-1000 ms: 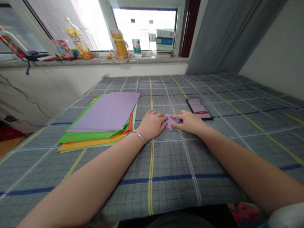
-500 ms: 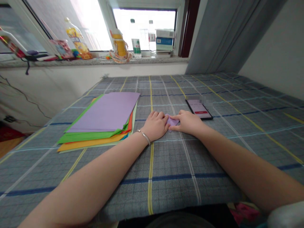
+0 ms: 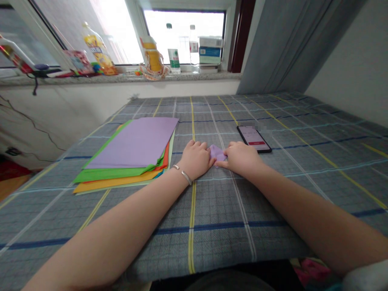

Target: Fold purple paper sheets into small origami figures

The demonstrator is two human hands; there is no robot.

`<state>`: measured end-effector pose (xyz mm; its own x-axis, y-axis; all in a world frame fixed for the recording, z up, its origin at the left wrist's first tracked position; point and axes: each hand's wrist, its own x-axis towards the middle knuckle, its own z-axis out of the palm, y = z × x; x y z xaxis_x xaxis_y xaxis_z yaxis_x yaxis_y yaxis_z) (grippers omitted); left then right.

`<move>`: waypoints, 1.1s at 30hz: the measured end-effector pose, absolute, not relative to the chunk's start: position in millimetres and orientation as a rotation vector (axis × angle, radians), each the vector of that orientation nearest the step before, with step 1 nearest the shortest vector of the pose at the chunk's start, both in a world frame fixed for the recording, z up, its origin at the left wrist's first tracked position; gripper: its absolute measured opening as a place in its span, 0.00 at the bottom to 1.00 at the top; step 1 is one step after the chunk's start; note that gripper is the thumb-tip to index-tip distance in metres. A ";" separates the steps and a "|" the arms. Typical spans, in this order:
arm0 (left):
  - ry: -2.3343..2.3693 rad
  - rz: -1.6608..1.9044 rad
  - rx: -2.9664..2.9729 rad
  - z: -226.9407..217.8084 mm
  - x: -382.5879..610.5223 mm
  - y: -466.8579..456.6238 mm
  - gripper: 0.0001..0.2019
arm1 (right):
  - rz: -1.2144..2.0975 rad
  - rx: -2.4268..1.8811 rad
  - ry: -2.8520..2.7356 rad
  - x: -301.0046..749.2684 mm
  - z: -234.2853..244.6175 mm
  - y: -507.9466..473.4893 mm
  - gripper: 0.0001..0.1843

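A small folded piece of purple paper lies on the checked cloth between my two hands. My left hand, with a silver bracelet on the wrist, has its fingers curled and pressed onto the paper's left side. My right hand pinches the paper's right side with fingers closed. Most of the paper is hidden under the fingers.
A stack of coloured sheets, purple on top, lies to the left. A phone with a lit screen lies just right of my hands. Bottles and boxes stand on the windowsill behind the table.
Both hands have closed in on the purple paper, so less of it shows now. The right hand's fingers have curled tighter over its right side.
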<state>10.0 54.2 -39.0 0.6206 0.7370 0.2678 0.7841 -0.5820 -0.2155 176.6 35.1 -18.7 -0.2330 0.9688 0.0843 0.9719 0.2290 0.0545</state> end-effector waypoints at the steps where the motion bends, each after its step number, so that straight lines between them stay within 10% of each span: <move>1: -1.234 -0.203 -2.529 -38.9 9.5 52.8 0.19 | -0.154 -1.929 -2.431 176.4 -19.3 34.4 0.26; 21: -1.913 -1.299 -3.036 -53.5 1.2 70.8 0.13 | 0.909 -1.360 -1.578 185.4 -57.3 59.0 0.35; 33: -1.868 -2.162 -3.044 -62.6 3.6 74.5 0.20 | 1.152 -1.084 -1.583 182.2 -60.8 64.6 0.13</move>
<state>3.6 74.5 -62.6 0.2916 0.9382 0.1865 0.0483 -0.2091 0.9767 182.2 64.6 -60.8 -0.2388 0.9591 0.1522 0.1501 0.1913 -0.9700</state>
